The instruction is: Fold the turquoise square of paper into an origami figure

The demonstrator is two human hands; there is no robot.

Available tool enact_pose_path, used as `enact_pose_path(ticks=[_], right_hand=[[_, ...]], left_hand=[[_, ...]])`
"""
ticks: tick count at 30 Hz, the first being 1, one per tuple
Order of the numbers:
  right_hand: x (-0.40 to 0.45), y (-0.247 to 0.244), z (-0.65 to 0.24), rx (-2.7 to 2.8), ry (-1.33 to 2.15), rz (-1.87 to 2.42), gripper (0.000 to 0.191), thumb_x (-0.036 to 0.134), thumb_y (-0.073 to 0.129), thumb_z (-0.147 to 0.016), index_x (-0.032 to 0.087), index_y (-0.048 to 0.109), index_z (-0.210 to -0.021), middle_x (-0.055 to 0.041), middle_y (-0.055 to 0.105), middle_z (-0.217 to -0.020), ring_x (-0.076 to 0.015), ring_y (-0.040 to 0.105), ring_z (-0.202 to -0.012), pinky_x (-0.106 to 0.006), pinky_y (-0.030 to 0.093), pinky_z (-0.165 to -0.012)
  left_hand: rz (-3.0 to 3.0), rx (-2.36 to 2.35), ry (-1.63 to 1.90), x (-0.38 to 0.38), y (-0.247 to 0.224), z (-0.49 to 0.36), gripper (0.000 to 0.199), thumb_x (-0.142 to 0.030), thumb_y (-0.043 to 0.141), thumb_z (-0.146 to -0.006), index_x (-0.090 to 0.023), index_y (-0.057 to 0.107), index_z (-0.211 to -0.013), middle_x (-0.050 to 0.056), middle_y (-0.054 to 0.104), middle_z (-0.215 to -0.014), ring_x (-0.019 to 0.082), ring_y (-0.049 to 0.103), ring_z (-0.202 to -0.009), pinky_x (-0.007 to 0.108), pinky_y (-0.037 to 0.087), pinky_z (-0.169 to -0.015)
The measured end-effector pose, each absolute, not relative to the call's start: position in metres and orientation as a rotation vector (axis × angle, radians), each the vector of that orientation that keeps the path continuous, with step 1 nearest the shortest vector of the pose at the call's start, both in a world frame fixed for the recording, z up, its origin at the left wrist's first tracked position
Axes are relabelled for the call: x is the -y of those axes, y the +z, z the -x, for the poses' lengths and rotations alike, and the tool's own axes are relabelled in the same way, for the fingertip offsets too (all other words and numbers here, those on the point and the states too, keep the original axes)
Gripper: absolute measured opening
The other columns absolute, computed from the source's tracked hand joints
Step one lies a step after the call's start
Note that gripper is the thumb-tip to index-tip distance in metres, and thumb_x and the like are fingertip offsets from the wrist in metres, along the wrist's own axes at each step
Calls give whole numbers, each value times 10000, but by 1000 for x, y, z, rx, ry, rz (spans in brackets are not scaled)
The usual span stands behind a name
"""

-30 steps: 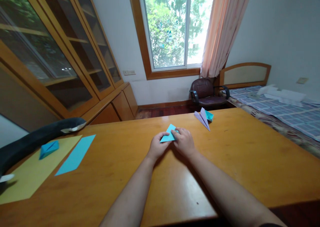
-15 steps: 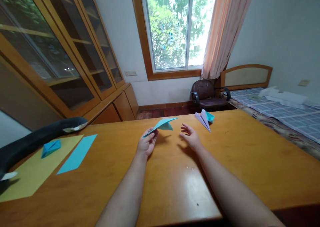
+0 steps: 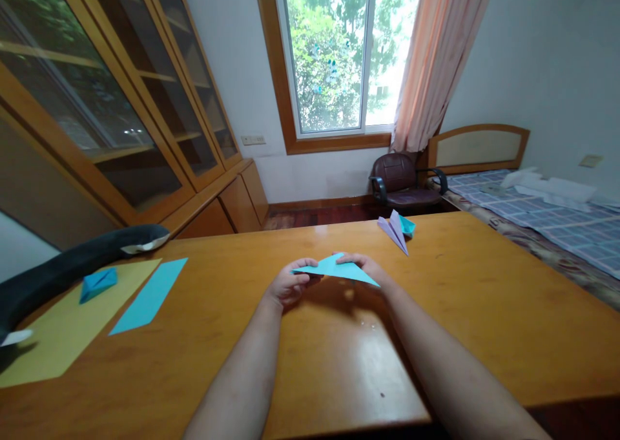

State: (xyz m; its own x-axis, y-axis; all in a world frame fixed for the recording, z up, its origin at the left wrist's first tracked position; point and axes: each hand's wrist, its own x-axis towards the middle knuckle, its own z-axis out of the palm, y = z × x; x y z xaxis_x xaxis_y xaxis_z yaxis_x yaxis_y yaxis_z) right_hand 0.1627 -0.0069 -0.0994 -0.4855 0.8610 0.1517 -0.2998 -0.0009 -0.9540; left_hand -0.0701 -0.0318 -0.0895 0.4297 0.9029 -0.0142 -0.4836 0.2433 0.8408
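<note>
A light blue folded paper (image 3: 339, 269), roughly triangular, is held up just above the wooden table (image 3: 223, 362). My left hand (image 3: 290, 283) is closed on its left corner, thumb and fingers pinching the edge. On the paper's right part lies my right hand (image 3: 365, 265), its fingers over the far edge and its thumb hidden beneath or behind the sheet. The underside of the paper cannot be seen. Beyond my right hand, a purple paper plane (image 3: 394, 232) rests beside a small teal folded paper (image 3: 407, 227).
To the left lie a yellow sheet (image 3: 62, 336), a blue folded paper (image 3: 98, 285) on it, and a blue paper strip (image 3: 150, 298). A dark curved object (image 3: 72, 256) borders them. Past the table stand a brown armchair (image 3: 402, 178) and a bed (image 3: 542, 201).
My right hand has moved left and taken hold of the blue folded paper. The paper has turned and come lower and nearer, still in my left hand.
</note>
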Motion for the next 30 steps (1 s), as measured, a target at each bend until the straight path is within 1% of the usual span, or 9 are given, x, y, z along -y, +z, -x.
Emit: enact_pose_path(ticks=[3, 7, 10, 14, 17, 21, 24, 26, 30], right_hand=[[7, -95, -163, 1373, 1609, 571, 229, 291, 825, -537, 181, 727, -712, -55, 653, -914, -167, 597, -758, -270, 467, -659], [6, -90, -162, 1329, 1577, 532, 161, 302, 799, -586, 187, 687, -600, -19, 619, -759, -132, 556, -679, -248, 446, -614], [5, -91, -165, 1318, 1544, 545, 176, 303, 806, -577, 189, 675, -607, -23, 623, -784, -149, 567, -733, -269, 458, -680], [6, -91, -171, 1321, 1530, 597, 250, 362, 803, -576, 189, 660, -685, -16, 587, -766, -121, 519, -631, -234, 420, -552], [9, -85, -174, 1409, 1474, 637, 264, 333, 814, -561, 185, 637, -690, -7, 576, -774, -120, 520, -651, -238, 423, -578], [11, -74, -175, 1517, 1340, 653, 241, 330, 789, -591, 178, 602, -601, -1, 587, -723, -136, 534, -699, -272, 439, -675], [10, -74, -176, 1542, 1280, 735, 239, 365, 768, -612, 179, 659, -717, -22, 639, -781, -159, 561, -751, -298, 446, -730], [9, -77, -176, 1487, 1302, 806, 299, 414, 752, -620, 169, 675, -775, -32, 658, -780, -167, 576, -737, -308, 453, -725], [4, -86, -175, 1386, 1280, 880, 346, 490, 724, -621, 153, 657, -660, -29, 645, -661, -157, 568, -629, -305, 459, -668]], left_hand=[[-902, -593, 1010, 32, -88, 71, 464, -192, 850, -508, -122, 638, -915, 48, 661, -821, 149, 637, -760, 256, 496, -770], [-993, -685, 1017, 32, -85, 72, 423, -209, 857, -487, -126, 635, -838, 38, 654, -775, 130, 621, -703, 226, 478, -696], [-1147, -853, 1037, 29, -83, 72, 364, -219, 847, -488, -123, 647, -777, 36, 653, -758, 126, 598, -681, 219, 459, -651], [-1359, -996, 1049, 24, -82, 71, 374, -240, 849, -449, -131, 680, -764, 31, 655, -779, 133, 575, -702, 227, 447, -652], [-1435, -1042, 1047, 23, -80, 71, 380, -256, 844, -443, -133, 688, -766, 31, 654, -783, 135, 568, -703, 229, 440, -646], [-1503, -1080, 1047, 25, -78, 70, 327, -295, 823, -481, -129, 695, -732, 48, 666, -790, 140, 575, -699, 238, 447, -648], [-1529, -1081, 1065, 25, -78, 67, 304, -339, 799, -534, -129, 703, -732, 61, 681, -786, 150, 590, -695, 255, 458, -666], [-1535, -1086, 1095, 24, -78, 64, 282, -356, 777, -573, -130, 707, -726, 67, 688, -764, 158, 598, -695, 263, 462, -679], [-1530, -1122, 1168, 25, -77, 57, 223, -354, 733, -632, -137, 711, -680, 65, 687, -694, 161, 596, -666, 262, 458, -670]])
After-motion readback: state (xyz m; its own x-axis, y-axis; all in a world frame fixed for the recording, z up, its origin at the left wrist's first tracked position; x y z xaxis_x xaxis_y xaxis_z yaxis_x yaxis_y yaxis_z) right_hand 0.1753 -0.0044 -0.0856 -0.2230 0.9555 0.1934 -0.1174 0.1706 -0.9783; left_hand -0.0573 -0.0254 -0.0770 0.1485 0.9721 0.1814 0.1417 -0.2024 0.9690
